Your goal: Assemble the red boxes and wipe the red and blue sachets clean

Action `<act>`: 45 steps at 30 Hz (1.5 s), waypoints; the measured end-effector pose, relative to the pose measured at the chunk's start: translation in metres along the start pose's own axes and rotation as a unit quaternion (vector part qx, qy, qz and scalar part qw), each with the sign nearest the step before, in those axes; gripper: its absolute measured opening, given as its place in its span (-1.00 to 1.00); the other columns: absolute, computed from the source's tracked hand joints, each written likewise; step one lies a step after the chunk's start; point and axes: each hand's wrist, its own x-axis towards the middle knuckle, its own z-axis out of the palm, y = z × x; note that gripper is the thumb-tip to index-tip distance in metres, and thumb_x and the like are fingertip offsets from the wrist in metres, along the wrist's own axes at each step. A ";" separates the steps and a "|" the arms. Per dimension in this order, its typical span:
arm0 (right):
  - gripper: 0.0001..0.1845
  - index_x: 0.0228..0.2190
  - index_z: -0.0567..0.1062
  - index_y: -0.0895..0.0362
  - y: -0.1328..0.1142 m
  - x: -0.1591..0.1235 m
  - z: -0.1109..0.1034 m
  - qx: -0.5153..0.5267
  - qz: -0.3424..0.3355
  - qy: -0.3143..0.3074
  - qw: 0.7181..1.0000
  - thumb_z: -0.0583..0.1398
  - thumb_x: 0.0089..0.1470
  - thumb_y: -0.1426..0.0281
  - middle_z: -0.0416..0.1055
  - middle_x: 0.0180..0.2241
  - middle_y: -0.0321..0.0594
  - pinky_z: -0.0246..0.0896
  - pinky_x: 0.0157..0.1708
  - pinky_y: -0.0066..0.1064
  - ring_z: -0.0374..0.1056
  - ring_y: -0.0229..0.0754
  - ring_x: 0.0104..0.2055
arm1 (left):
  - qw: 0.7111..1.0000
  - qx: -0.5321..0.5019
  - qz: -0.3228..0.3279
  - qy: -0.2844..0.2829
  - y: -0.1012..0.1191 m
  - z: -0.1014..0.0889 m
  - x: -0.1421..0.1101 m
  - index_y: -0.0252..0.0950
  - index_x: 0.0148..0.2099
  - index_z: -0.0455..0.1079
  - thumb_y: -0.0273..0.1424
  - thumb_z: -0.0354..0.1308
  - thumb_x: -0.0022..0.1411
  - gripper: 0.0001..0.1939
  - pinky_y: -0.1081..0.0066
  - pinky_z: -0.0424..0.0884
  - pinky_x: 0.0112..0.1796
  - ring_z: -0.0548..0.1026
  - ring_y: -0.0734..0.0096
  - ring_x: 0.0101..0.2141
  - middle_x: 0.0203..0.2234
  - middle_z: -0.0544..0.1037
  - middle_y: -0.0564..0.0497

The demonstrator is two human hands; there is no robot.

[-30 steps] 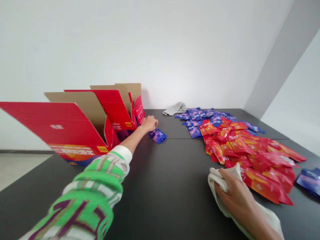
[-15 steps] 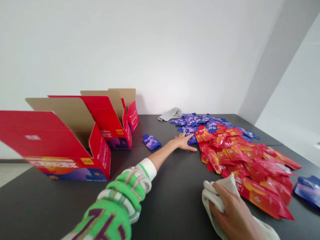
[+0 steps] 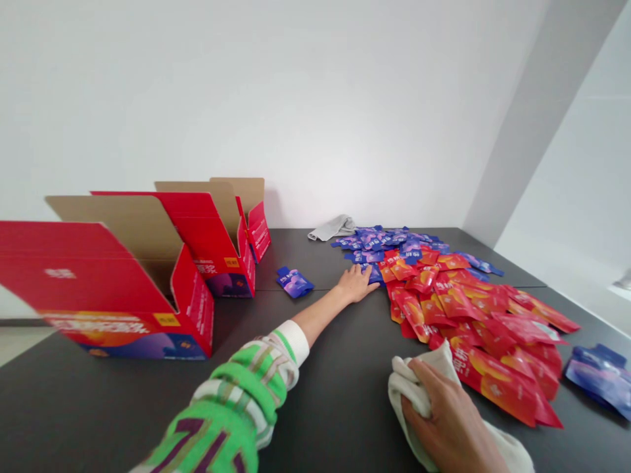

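Note:
My left hand (image 3: 353, 285) reaches out of a green-and-white knitted sleeve and lies at the near edge of a pile of foil sachets, its fingers on blue ones (image 3: 374, 274). I cannot tell whether it grips any. The pile spreads over the table, with red sachets (image 3: 458, 302) in front and blue-purple ones (image 3: 389, 244) behind. My right hand (image 3: 444, 414) is closed on a crumpled white cloth (image 3: 407, 387) near the pile's front. A small stack of blue sachets (image 3: 294, 283) lies left of my left hand, apart from it.
Open red cardboard boxes (image 3: 190, 315) with raised flaps stand in a row along the left of the black table (image 3: 335, 394). A grey cloth (image 3: 332, 227) lies by the back wall. More blue sachets (image 3: 599, 378) lie at the right.
My left hand has moved right, away from the boxes and past the small blue stack, to the edge of the pile. The view has tilted, and my right hand stays on the cloth.

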 end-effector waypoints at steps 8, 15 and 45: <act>-0.67 -0.14 0.37 0.05 -0.009 -0.005 -0.004 0.015 0.008 0.012 1.000 0.07 0.01 0.31 0.36 -0.08 -0.13 0.24 -0.34 -0.35 0.37 -0.07 -0.19 | 0.998 0.049 0.022 0.039 -0.008 -0.006 -0.007 -0.40 0.15 0.09 -0.23 -0.22 0.35 -0.56 0.26 0.34 -0.16 0.41 0.12 -0.08 -0.12 0.40 -0.30; -0.67 -0.17 0.39 0.05 -0.001 -0.003 -0.004 0.037 0.009 0.028 0.999 0.10 -0.04 0.32 0.43 -0.21 -0.18 0.21 -0.32 -0.37 0.38 -0.11 -0.27 | 0.995 0.063 0.042 0.068 -0.021 -0.036 -0.034 -0.32 -0.03 0.25 -0.42 -0.25 0.37 -0.71 0.37 0.38 -0.23 0.47 0.28 -0.17 -0.16 0.45 -0.13; -0.64 -0.12 0.40 0.11 -0.006 0.010 -0.022 0.357 -0.045 0.151 0.921 0.08 0.06 0.24 0.38 -0.17 -0.17 0.17 -0.11 -0.34 0.27 -0.12 -0.12 | 0.907 -0.406 -0.109 -0.015 0.021 -0.062 -0.240 -0.19 0.18 0.09 -0.28 0.07 0.17 -0.47 0.38 0.34 -0.10 0.43 0.39 -0.16 -0.04 0.41 -0.03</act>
